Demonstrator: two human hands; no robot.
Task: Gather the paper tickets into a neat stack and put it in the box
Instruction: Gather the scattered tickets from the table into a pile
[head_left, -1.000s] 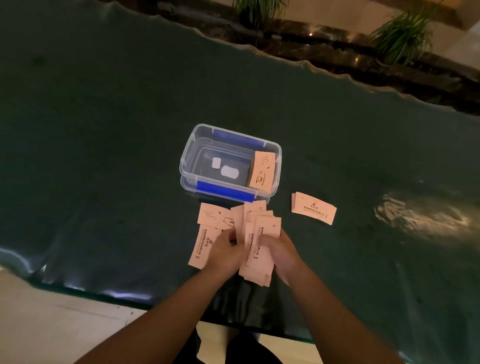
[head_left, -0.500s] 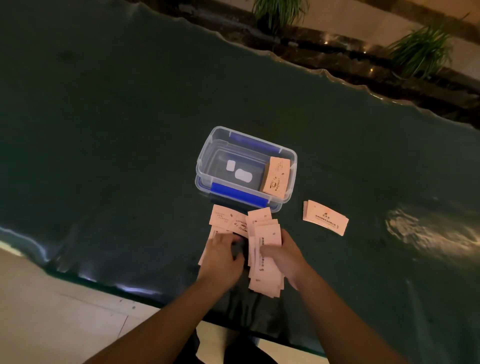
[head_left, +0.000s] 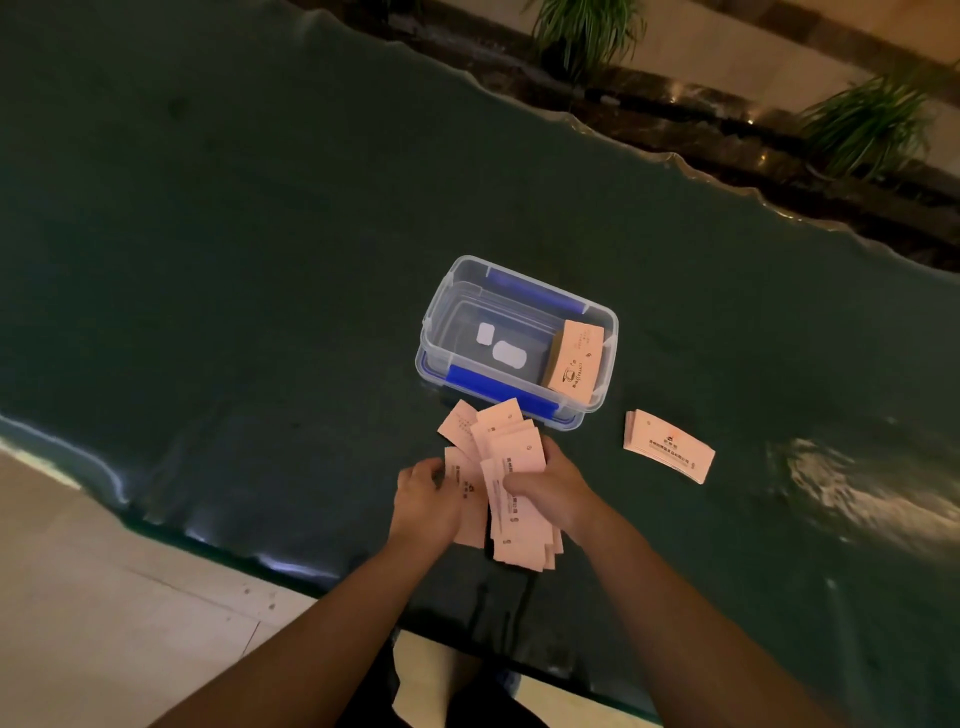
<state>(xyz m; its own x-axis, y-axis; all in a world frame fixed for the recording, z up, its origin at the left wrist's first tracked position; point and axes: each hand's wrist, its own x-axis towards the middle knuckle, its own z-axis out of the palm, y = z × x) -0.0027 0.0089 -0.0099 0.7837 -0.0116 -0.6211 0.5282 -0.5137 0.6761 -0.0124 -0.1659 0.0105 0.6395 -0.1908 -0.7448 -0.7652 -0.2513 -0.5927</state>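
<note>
While the loose tickets (head_left: 511, 483) lay fanned just below the centre of the frame, both hands worked at them on the dark green tabletop (head_left: 260, 260). The right hand (head_left: 550, 491) was curled around the thicker bundle, thumb on top, pinching it. The left hand (head_left: 426, 501) was bent over the tickets at the fan's left edge, fingers curled onto them; whether it pinched one or only pressed on it could not be told. Several tickets splayed toward the clear box (head_left: 519, 338), which sat open just above the fan, a squared ticket stack (head_left: 574, 361) leaning against its right inner wall. Another small stack (head_left: 670, 447) lay on the tabletop at centre right, well apart from the hands.

The gathering step seemed to be in hand, the fan not yet squared. The next move would likely call for sliding the stragglers under the bundle, tapping the edges level, then lifting the stack over the box's near wall without letting it splay.
</note>
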